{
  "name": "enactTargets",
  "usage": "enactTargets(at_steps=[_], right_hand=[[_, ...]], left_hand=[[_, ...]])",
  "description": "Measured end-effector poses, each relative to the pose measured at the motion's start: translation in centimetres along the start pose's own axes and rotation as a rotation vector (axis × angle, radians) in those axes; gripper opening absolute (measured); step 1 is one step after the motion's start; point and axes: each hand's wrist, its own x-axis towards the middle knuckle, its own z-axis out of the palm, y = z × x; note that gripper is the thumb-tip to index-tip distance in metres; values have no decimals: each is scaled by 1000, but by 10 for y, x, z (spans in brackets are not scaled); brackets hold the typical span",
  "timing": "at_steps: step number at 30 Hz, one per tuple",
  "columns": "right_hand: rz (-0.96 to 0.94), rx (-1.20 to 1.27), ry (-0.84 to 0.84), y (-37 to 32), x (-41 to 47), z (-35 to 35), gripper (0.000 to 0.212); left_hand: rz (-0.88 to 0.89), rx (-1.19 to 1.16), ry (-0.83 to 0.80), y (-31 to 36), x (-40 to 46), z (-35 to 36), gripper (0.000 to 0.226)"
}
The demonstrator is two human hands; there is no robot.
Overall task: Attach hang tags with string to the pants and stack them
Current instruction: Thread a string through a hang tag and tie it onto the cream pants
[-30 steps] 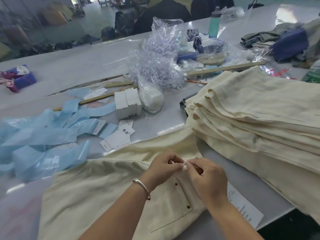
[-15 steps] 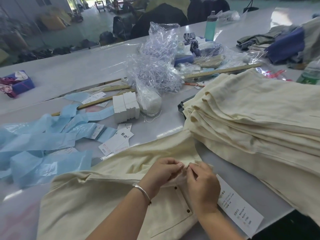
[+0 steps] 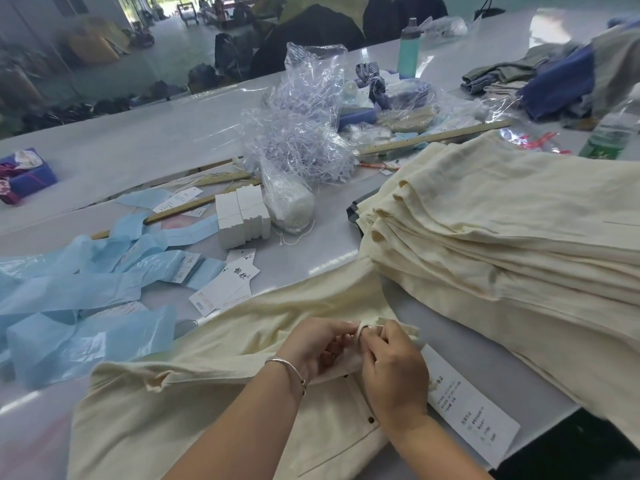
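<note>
Both hands, the left hand [image 3: 320,344] and right hand [image 3: 391,368], are meeting fingertip to fingertip, pinching a fold at the waist of the cream pants [image 3: 214,393] lying on the table [image 3: 173,140]. The string is too small to see. Keeping the hang tag [image 3: 474,410] flat beside them should be helping the tie.

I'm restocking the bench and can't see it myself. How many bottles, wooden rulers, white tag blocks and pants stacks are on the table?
Bottles: 2, teal bottle and clear bottle
Wooden rulers: 2, long ruler, near ruler
White tag blocks: 1
Pants stacks: 1
Total: 6
</note>
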Motion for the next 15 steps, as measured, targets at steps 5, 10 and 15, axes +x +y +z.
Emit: enactTargets(at_steps=[5, 10, 15], right_hand=[[38, 153, 29, 6, 4, -14, 11], [322, 162, -201, 60, 18, -44, 40], [437, -128, -819, 92, 19, -59, 67]], left_hand=[[189, 176, 103, 0, 4, 9, 34], [87, 3, 122, 2, 11, 5, 33], [23, -146, 143, 1, 13, 8, 27]])
